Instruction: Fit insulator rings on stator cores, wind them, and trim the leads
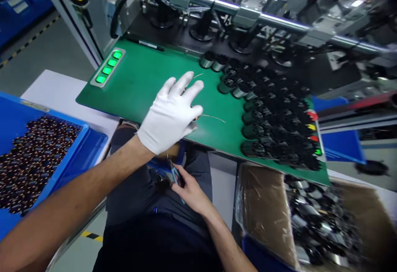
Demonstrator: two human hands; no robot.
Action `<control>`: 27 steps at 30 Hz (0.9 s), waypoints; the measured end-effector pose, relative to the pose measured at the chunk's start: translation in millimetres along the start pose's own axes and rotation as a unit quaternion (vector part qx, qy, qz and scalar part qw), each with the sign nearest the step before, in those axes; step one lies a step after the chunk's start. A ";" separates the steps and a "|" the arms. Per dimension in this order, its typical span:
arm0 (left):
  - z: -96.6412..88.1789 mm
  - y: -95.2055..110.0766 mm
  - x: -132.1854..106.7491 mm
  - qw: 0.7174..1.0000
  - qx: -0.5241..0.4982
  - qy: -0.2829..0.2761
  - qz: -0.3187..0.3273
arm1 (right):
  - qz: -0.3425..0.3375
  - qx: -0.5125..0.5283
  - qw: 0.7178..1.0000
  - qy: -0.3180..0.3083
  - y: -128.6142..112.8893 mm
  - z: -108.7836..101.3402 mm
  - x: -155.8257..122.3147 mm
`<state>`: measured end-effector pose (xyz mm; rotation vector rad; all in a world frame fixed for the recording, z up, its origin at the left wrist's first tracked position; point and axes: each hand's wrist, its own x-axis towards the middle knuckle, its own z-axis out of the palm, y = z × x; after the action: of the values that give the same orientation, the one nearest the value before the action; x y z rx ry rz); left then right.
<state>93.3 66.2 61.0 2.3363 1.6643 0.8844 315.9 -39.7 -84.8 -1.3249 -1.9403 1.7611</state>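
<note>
My left hand [172, 113], in a white glove, is over the green mat with its fingers curved downward around a small part that is mostly hidden. Two thin copper-coloured wires [214, 118] stick out from under the fingers, and a glint of copper shows by the thumb. Lower down, over my lap, my bare right hand [190, 189] is closed around blue-handled pliers [174, 172], jaws pointing up toward the mat's front edge. Whether the jaws are open cannot be made out.
Black and silver cylindrical parts [269, 115] stand in rows on the mat's right. Green-lit buttons [107, 70] and a pen [151, 45] are at left. A blue tray [85, 133] of copper-wound parts is at far left, a lined box [263, 210] of metal cylinders at lower right. Machinery [214, 5] spans the back.
</note>
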 end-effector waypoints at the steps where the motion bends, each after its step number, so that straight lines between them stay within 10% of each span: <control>1: 1.4 -1.5 0.0 1.000 -0.017 0.014 0.000 | 0.004 0.004 1.000 0.010 3.4 -2.1 -6.0; 7: -24.7 38.6 -45.2 0.997 0.008 0.080 -0.014 | -0.005 0.039 0.994 0.101 12.8 -2.4 -33.3; 12: -37.2 76.0 -104.1 0.993 -0.002 0.078 -0.083 | -0.096 0.031 0.980 0.169 -26.7 -14.9 -61.4; 18: -42.6 75.6 -135.9 0.992 0.055 0.039 -0.110 | -0.202 0.018 0.975 0.093 -80.4 -25.3 -67.9; 27: -52.7 67.7 -161.0 0.989 0.022 0.038 -0.141 | -0.217 0.033 0.974 0.053 -87.5 -6.1 -56.2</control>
<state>85.9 -115.7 72.4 2.0444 1.9988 0.8975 311.4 -65.5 16.0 -0.8668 -1.9119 1.4950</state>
